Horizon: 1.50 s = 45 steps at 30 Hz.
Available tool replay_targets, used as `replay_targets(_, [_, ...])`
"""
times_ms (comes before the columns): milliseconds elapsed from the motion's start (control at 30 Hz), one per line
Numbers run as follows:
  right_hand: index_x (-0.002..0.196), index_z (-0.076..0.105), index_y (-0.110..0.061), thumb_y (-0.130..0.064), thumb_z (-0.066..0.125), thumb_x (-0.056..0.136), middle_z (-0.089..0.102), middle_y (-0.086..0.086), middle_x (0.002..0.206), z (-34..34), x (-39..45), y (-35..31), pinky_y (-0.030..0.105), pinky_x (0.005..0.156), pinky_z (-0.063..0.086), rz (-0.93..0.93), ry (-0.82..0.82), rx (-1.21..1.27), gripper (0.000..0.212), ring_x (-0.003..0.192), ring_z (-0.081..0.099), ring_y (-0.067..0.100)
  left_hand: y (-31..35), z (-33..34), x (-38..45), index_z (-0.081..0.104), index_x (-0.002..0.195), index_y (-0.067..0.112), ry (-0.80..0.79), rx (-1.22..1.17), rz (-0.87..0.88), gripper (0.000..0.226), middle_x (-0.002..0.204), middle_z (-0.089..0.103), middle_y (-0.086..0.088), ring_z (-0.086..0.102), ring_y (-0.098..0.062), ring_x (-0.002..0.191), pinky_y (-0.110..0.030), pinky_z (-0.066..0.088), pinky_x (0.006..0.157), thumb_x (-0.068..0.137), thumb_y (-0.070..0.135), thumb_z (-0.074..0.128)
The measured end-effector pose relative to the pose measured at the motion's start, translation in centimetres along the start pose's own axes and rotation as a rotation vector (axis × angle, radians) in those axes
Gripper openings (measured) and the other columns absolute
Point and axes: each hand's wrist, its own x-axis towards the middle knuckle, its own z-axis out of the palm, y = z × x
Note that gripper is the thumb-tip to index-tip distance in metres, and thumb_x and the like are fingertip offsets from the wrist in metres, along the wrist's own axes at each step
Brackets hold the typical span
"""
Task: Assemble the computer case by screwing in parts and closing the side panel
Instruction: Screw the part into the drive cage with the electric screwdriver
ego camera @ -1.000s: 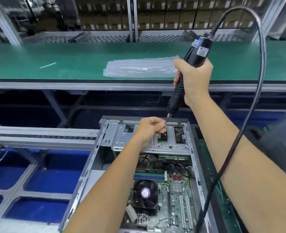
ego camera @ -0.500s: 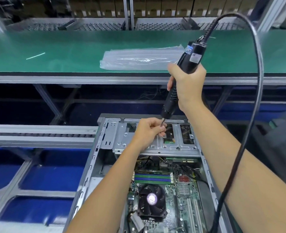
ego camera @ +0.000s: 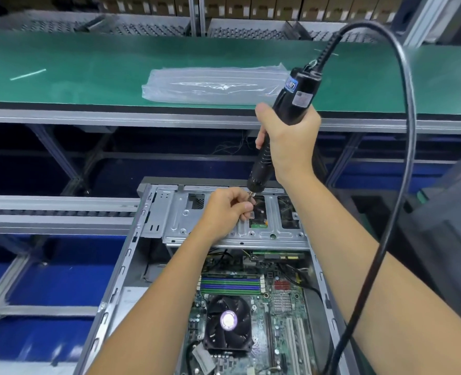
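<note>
Case: we see the computer case (ego camera: 153, 226) lying on its side below the green bench (ego camera: 88, 77), its open side facing up, so the side panel is not yet on.
Interior: the motherboard (ego camera: 278, 320), the cooler fan (ego camera: 228, 320) and the memory sticks (ego camera: 230, 284) are already in place inside.
Drive cage: a silver drive cage (ego camera: 180, 220) spans the far end of the case; it is the part being fastened.
Right hand: the right hand (ego camera: 289, 142) has a full grip round the electric screwdriver (ego camera: 283, 123), which tilts down to the left, its tip just above the cage.
Cable: the screwdriver's black cable (ego camera: 405, 131) loops up and round to the right.
Left hand: the left hand (ego camera: 224, 209) holds its fingers pinched narrow at the screwdriver tip; we judge that it steadies a screw there, though the screw itself is too small to make out.
Bench: a clear plastic bag (ego camera: 213, 85) lies on the bench, well apart from the case.
Progress: we judge the task to be in its screwing stage; the internal parts are mounted, this screw is not yet driven, and closing the side panel is left. No panel is in view.
</note>
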Motion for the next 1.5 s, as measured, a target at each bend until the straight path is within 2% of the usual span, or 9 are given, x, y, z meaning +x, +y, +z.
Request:
replay_targets(233, [0.073, 0.046, -0.014, -0.007, 0.072, 0.082, 0.052, -0.009, 0.053, -0.6, -0.3, 0.2, 0.026, 0.046, 0.043, 0.011, 0.035, 0.02, 0.028, 0.04, 0.051, 0.019, -0.2, 0.2, 0.1, 0.063, 0.074, 0.014, 0.009, 0.033, -0.051, 0.03, 0.062, 0.064, 0.001, 0.056, -0.006, 0.05, -0.02, 0.052, 0.057, 0.091, -0.008, 0.052])
replay_targets(433, [0.074, 0.048, -0.009, -0.003, 0.072, 0.081, 0.053, 0.007, 0.061, 0.0, -0.7, 0.1, 0.025, 0.045, 0.043, -0.009, -0.02, 0.014, 0.026, 0.04, 0.052, 0.02, 0.4, 0.2, -0.2, 0.062, 0.071, 0.016, 0.0, 0.088, -0.043, 0.028, 0.053, 0.061, 0.006, 0.053, -0.005, 0.048, -0.018, 0.049, 0.053, 0.089, -0.005, 0.056])
replay_targets(533, [0.072, 0.047, -0.01, -0.002, 0.072, 0.08, 0.052, 0.012, 0.061, -0.1, -0.4, 0.2, 0.026, 0.045, 0.043, -0.006, -0.068, 0.012, 0.027, 0.04, 0.05, 0.021, 0.8, 0.5, -0.3, 0.06, 0.071, 0.015, 0.007, 0.2, -0.027, 0.024, 0.063, 0.061, -0.002, 0.054, -0.012, 0.053, -0.027, 0.051, 0.057, 0.087, -0.002, 0.058])
replay_targets(633, [0.076, 0.05, -0.004, -0.003, 0.072, 0.081, 0.052, 0.014, 0.059, -0.2, -0.6, 0.6, 0.026, 0.046, 0.043, 0.012, -0.11, -0.014, 0.023, 0.04, 0.049, 0.02, 1.2, 1.0, -0.2, 0.061, 0.083, 0.008, -0.016, 0.376, -0.022, 0.006, 0.08, 0.065, -0.016, 0.061, -0.036, 0.072, -0.038, 0.054, 0.067, 0.088, 0.004, 0.06])
replay_targets(700, [0.075, 0.05, -0.004, -0.003, 0.072, 0.081, 0.052, 0.013, 0.059, -0.3, -0.6, 0.8, 0.025, 0.046, 0.043, 0.017, -0.112, -0.014, 0.023, 0.04, 0.049, 0.02, 1.3, 1.1, -0.2, 0.062, 0.088, 0.006, -0.019, 0.424, -0.019, 0.001, 0.085, 0.065, -0.016, 0.062, -0.037, 0.078, -0.04, 0.053, 0.07, 0.088, 0.006, 0.06])
replay_targets(967, [0.072, 0.048, -0.009, -0.001, 0.07, 0.081, 0.051, 0.009, 0.055, -1.1, -0.8, 1.8, 0.025, 0.047, 0.042, 0.045, -0.121, -0.011, 0.026, 0.039, 0.049, 0.023, 0.6, 0.5, -0.1, 0.062, 0.088, 0.01, -0.07, 0.446, 0.019, 0.009, 0.085, 0.065, -0.01, 0.059, -0.03, 0.066, -0.032, 0.048, 0.056, 0.083, 0.011, 0.069])
replay_targets(1167, [0.07, 0.048, -0.015, -0.001, 0.07, 0.08, 0.052, 0.004, 0.055, -1.3, -0.2, 1.5, 0.026, 0.046, 0.042, 0.04, -0.102, 0.024, 0.028, 0.038, 0.049, 0.023, 0.4, -0.2, 0.1, 0.069, 0.089, 0.016, 0.044, 0.363, 0.121, 0.023, 0.091, 0.063, 0.002, 0.056, -0.001, 0.082, -0.004, 0.038, 0.073, 0.089, -0.003, 0.056])
replay_targets(1333, [0.07, 0.048, -0.016, 0.0, 0.07, 0.081, 0.052, 0.003, 0.052, -1.1, -0.3, 1.7, 0.026, 0.046, 0.042, 0.042, -0.116, 0.028, 0.03, 0.038, 0.048, 0.022, 0.3, -0.5, 0.4, 0.069, 0.082, 0.018, -0.037, 0.471, 0.131, 0.013, 0.08, 0.055, 0.013, 0.051, 0.0, 0.077, -0.009, 0.036, 0.072, 0.083, 0.005, 0.068])
replay_targets(1500, [0.076, 0.05, -0.004, 0.0, 0.069, 0.082, 0.051, 0.011, 0.055, -1.0, -0.6, 2.1, 0.027, 0.047, 0.044, 0.059, -0.139, -0.001, 0.02, 0.04, 0.049, 0.022, 0.2, -0.3, 0.6, 0.073, 0.08, 0.012, -0.039, 0.488, 0.122, 0.007, 0.076, 0.052, 0.015, 0.05, 0.003, 0.072, -0.004, 0.033, 0.068, 0.078, 0.004, 0.073])
